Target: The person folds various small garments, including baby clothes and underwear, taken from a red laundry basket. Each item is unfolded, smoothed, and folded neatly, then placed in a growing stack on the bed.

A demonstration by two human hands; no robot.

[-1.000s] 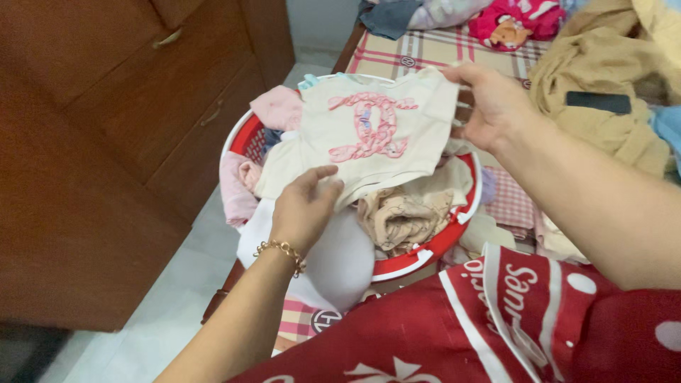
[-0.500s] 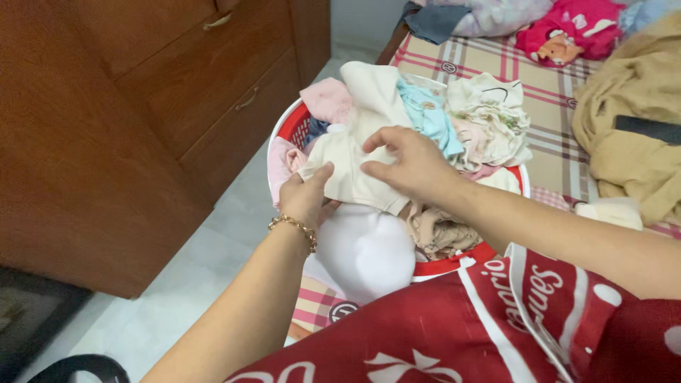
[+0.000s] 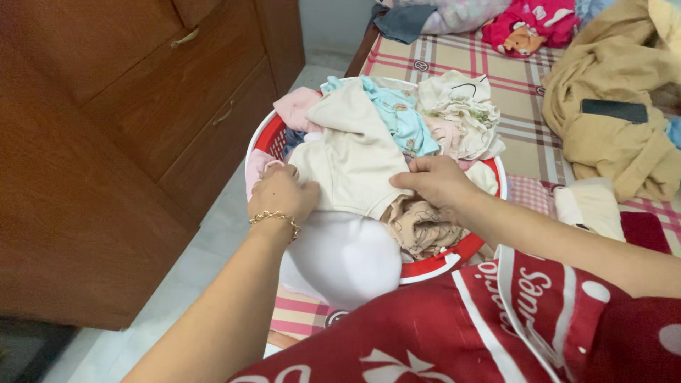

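Note:
A round red laundry basket [image 3: 264, 138] with a white rim stands on the bed's edge, heaped with small clothes. On top lies a cream child's shirt [image 3: 355, 159], spread flat with its plain side up. My left hand [image 3: 281, 193], with a gold chain bracelet at the wrist, pinches the shirt's left lower corner. My right hand [image 3: 434, 181] grips its right lower edge. Under the shirt sit a white garment [image 3: 344, 255] and a beige printed one [image 3: 420, 228]. A light blue piece [image 3: 401, 117] and a crumpled cream piece [image 3: 461, 113] lie behind.
The bed carries a plaid cover [image 3: 521, 99], a tan garment [image 3: 613, 106] with a dark patch, and pink clothes [image 3: 528, 25] at the far end. A brown wooden cabinet [image 3: 120, 120] with drawers stands left, across a strip of pale floor [image 3: 206, 248]. Red patterned cloth [image 3: 496, 326] covers my lap.
One second ago I held the shirt up with its pink print showing. It now lies flat on the basket pile, plain side up, both hands at its lower edge.

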